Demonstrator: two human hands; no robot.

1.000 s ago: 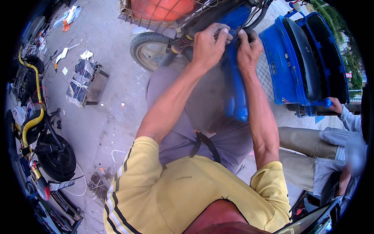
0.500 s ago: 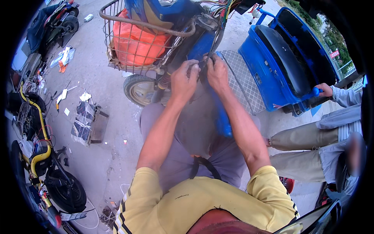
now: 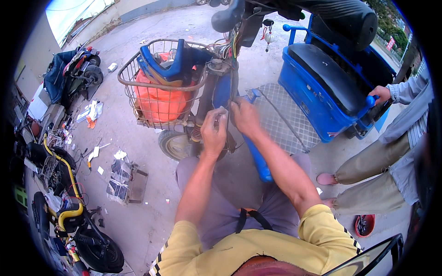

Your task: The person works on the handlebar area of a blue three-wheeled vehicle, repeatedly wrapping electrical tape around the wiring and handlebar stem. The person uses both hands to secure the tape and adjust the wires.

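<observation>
Both hands work at the front column of a tricycle, just below its handlebar wiring. My left hand [image 3: 214, 135] is closed, thumb and fingers pinched round something small that I cannot make out. Close beside it on the right, my right hand [image 3: 245, 116] is also closed, fingers curled at a dark cable sleeve [image 3: 235, 80]; what it grips is hidden. Loose coloured wires [image 3: 225, 45] spill out above. Left of the column is a rusty wire basket [image 3: 128, 99] holding an orange bag [image 3: 159, 102] and a blue plastic panel [image 3: 177, 69].
A blue seat box [image 3: 299, 85] with raised lid stands right, behind a patterned footboard [image 3: 287, 122]. Another person's hand [image 3: 381, 94] rests on its blue handle. A strapped block [image 3: 122, 184], a yellow-framed bike [image 3: 69, 211] and scattered litter lie left. A red bowl [image 3: 364, 225] is lower right.
The view has tipped upward, bringing in the handlebar and far wall. My hands, nearly together before, now sit slightly apart, the left one lower beside the column.
</observation>
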